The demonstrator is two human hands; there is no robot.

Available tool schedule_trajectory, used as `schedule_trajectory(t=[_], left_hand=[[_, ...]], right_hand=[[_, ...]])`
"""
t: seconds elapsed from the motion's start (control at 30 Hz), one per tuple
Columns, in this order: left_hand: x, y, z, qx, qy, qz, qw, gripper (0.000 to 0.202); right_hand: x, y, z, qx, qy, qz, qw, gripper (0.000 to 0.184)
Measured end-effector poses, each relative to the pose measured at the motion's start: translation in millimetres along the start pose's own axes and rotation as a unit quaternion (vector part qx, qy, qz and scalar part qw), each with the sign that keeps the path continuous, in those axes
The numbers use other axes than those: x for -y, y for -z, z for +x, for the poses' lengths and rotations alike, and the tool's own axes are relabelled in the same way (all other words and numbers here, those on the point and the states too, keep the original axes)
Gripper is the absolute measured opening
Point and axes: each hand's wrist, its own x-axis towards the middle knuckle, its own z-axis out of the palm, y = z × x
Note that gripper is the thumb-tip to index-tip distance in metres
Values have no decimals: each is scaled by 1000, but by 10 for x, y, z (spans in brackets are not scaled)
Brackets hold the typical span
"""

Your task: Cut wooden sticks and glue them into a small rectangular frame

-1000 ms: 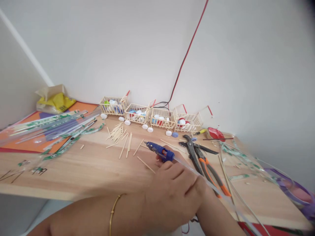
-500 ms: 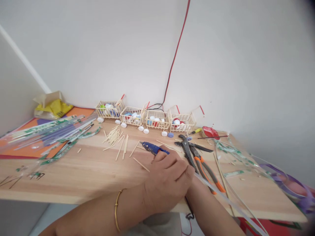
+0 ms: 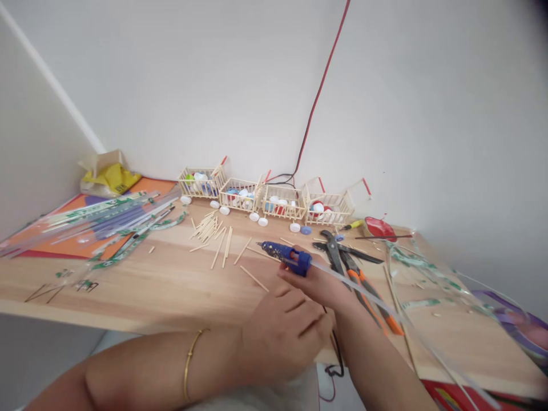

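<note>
My right hand (image 3: pixel 322 283) is closed round a blue glue gun (image 3: pixel 285 254), its nozzle pointing left just above the wooden table (image 3: pixel 171 288). A long clear glue stick (image 3: pixel 363 292) trails from the gun's back toward the lower right. My left hand (image 3: pixel 282 334), with a gold bracelet on its wrist, lies in front of the right hand at the table's near edge. Its fingers are curled, and what they hold, if anything, is hidden. A single wooden stick (image 3: pixel 254 278) lies just left of the gun.
Orange-handled pliers (image 3: pixel 359 275) and black cutters lie right of the gun. A pile of wooden sticks (image 3: pixel 209 228) sits behind it. Stick-built carts (image 3: pixel 265 201) filled with bottle caps line the wall. Plastic packets (image 3: pixel 107 220) lie at the left, and a red cable (image 3: pixel 317 103) runs up the wall.
My left hand has drawn back toward the table's edge and uncovered the right hand. The glue gun has shifted slightly right and up.
</note>
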Motion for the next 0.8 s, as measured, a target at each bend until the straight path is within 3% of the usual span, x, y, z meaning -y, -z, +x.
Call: schedule_trajectory(t=[0.1,0.17,0.23,0.33,0.43,0.6,0.8], left_hand=[[82,-22,-144,132,51,53,989,14],[150,-71,-182,207,85,91,970,23],[215,-132,-181,258,83,108,956,32],[306,-203,-161,311,70,98,943,28],[384,-227,-175,325,70,76,940,24],[456,-236,-256,286,60,66,954,27],[425,-222,-311,232,39,81,969,24]], right_hand=[[-46,23,2,25,15,-43,999,23],[-66,24,3,37,19,-61,997,24],[-78,20,10,35,24,-81,996,25],[-94,23,28,39,34,-79,996,26],[-112,38,41,49,42,-58,996,25],[-164,54,47,62,32,-47,996,23],[-201,-25,66,49,-48,21,997,26]])
